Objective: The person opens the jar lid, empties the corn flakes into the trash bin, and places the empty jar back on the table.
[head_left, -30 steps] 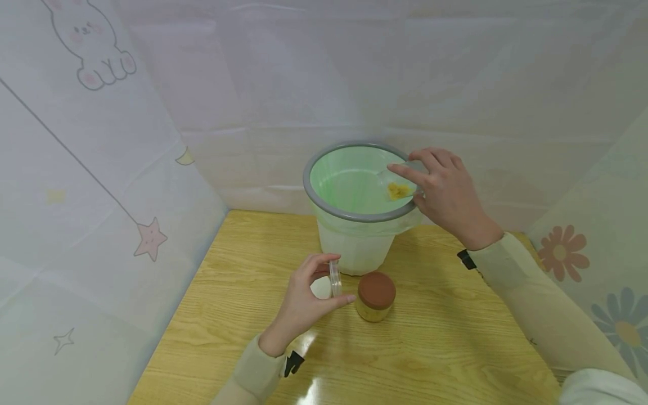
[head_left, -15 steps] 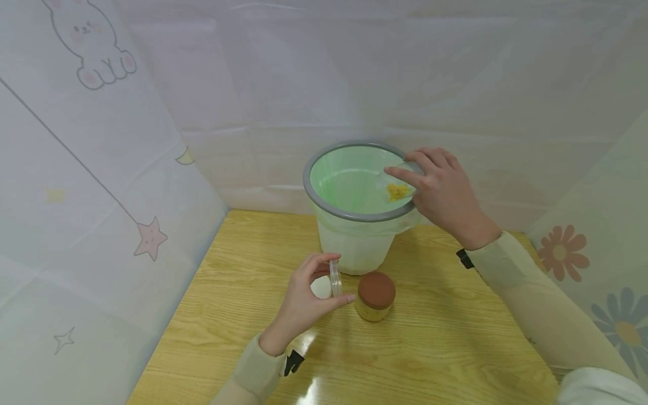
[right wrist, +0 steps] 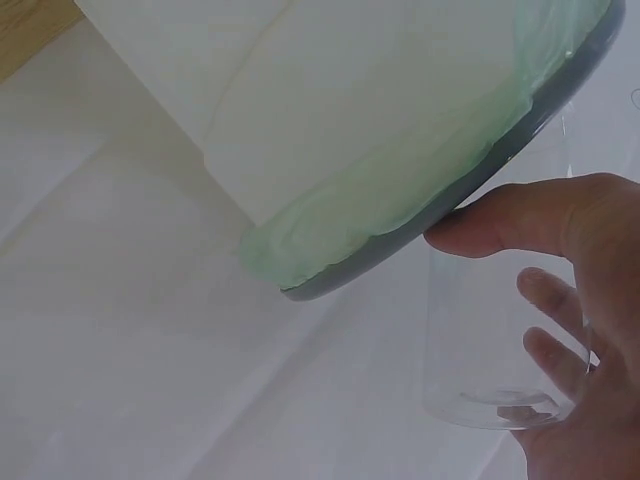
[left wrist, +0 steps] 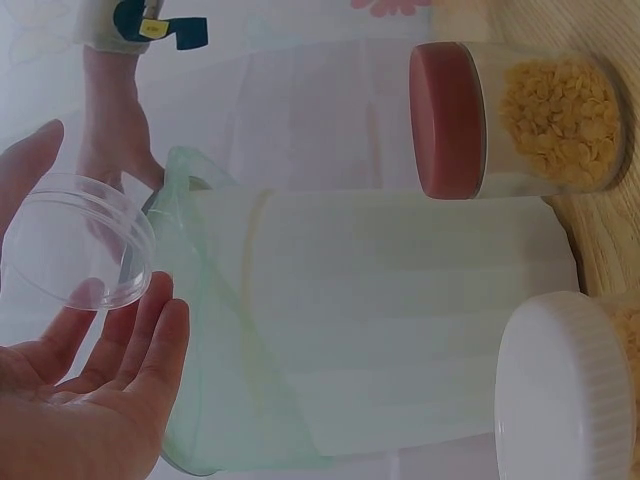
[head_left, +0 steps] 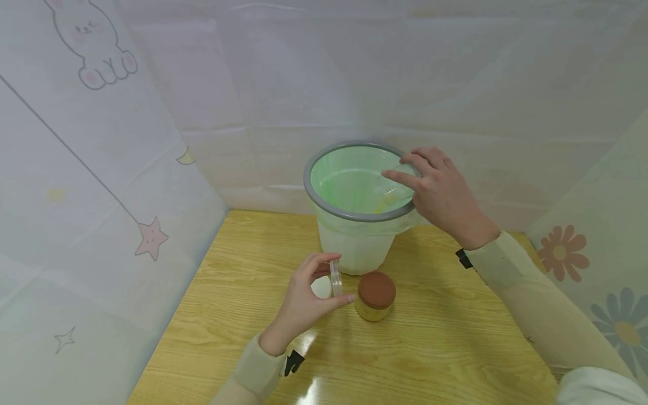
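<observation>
My right hand (head_left: 442, 197) grips a clear plastic jar (right wrist: 480, 330), tipped mouth-down over the green-lined trash bin (head_left: 356, 244). A few yellow flakes (head_left: 388, 199) show at the jar's mouth, inside the bin. In the right wrist view, the thumb lies against the bin's grey rim (right wrist: 400, 235). Lower down, my left hand (head_left: 304, 301) pinches a clear round lid (left wrist: 75, 245) on edge between thumb and fingers, in front of the bin. Close to the left thumb stands a jar with a reddish-brown lid (head_left: 376, 289), holding yellow flakes (left wrist: 562, 120).
A jar with a white ribbed lid (left wrist: 560, 385) stands behind the left hand, mostly hidden in the head view. The wooden table (head_left: 243, 253) meets pale printed sheets (head_left: 263, 84) at the back and sides.
The clump of yellow flakes in the tilted jar has thinned, and some now fall into the bin. My right hand has shifted slightly left. The left hand has stayed still.
</observation>
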The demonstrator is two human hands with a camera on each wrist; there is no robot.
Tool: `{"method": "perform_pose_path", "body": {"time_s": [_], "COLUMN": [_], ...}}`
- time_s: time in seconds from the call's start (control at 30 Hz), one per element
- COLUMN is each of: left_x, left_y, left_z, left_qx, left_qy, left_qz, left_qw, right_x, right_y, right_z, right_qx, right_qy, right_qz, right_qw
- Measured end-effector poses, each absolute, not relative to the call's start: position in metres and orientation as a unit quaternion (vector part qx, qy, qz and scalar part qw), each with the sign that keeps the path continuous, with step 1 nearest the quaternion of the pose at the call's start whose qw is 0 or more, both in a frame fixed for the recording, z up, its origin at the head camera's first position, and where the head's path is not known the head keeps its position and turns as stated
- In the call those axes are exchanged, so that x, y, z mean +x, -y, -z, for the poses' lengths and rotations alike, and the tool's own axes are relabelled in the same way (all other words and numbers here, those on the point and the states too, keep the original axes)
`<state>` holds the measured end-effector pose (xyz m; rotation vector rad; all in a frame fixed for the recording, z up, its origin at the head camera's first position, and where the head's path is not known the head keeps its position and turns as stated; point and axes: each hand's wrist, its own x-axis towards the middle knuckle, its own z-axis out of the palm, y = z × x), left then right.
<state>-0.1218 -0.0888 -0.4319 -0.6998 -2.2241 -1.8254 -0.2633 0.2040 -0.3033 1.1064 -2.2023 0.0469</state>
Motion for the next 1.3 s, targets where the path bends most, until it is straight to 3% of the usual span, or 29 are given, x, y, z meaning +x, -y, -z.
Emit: {"method": "perform_pose_path", "body": {"time_s": [0.53,0.93,1.03,1.2,1.3], "left_x": [-0.121,-0.120,-0.121,-0.121,-0.121], "left_y": [0.088,0.088,0.087,0.086,0.085], "left_z": [0.433,0.434,0.434,0.436,0.436], "left_qx": [-0.235,-0.236,-0.238,-0.244,-0.243], "left_qy": [0.750,0.751,0.749,0.748,0.749], "left_qz": [0.612,0.609,0.611,0.610,0.609], "left_qw": [0.093,0.099,0.101,0.098,0.095], "right_x": [-0.266,-0.258,-0.261,-0.262,-0.263], "right_y": [-0.204,-0.200,-0.200,-0.204,-0.208], "right_z": [0.303,0.256,0.256,0.274,0.280], "right_qx": [0.433,0.420,0.433,0.446,0.424], "right_qy": [0.836,0.804,0.804,0.836,0.851], "right_qz": [-0.003,-0.034,-0.024,0.007,0.017], "right_qw": [0.337,0.421,0.408,0.319,0.308]}}
